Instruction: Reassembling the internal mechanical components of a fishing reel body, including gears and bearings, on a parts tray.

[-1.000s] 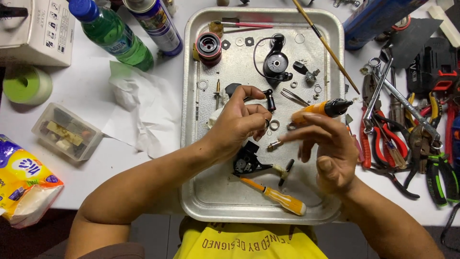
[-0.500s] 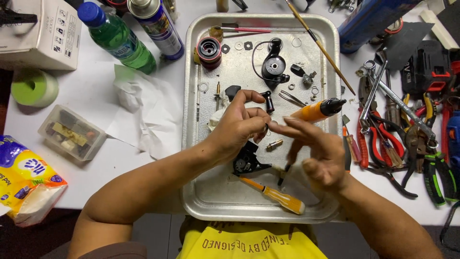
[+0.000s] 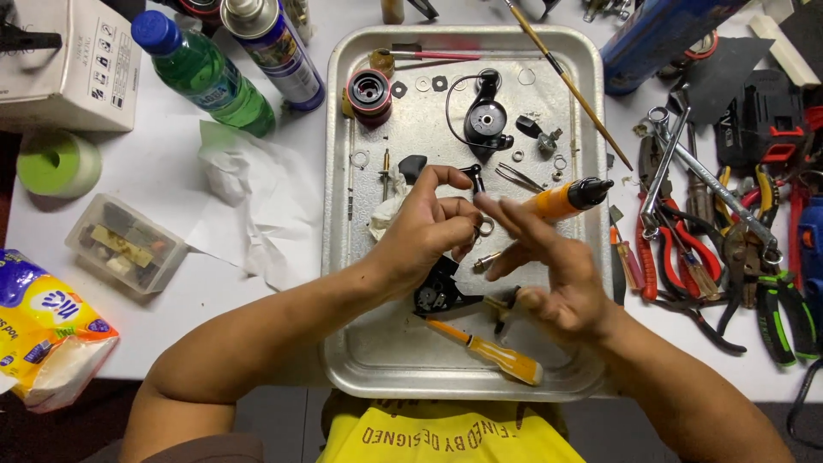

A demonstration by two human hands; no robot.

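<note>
Over the middle of the dented silver metal tray (image 3: 336,257), the left hand (image 3: 424,231) is curled with its fingertips pinched on a small silver metal ring (image 3: 486,226). The right hand (image 3: 549,274) meets it from the right, fingers stretched and loosely spread towards the ring; it is motion-blurred, so I cannot tell whether it grips anything.

The ring looks easy to lose: a slip of the pinch would likely drop it among the loose washers at the tray's far end, where it would be hard to tell apart, or let it roll over the low rim.

Just below the hands on the tray lie a black reel body part (image 3: 437,294) and an orange-handled screwdriver (image 3: 489,353); a careless wrist could knock either. An orange marker with a black cap (image 3: 566,197) lies just right of the hands, a black round reel housing (image 3: 485,120) sits at the far end, and a long wooden brush (image 3: 566,81) crosses the tray's far right corner.

Left of the tray are crumpled white tissue (image 3: 257,206) and a green plastic bottle with a blue cap (image 3: 201,73); right of it, a crowded pile of pliers and wrenches (image 3: 711,223).
</note>
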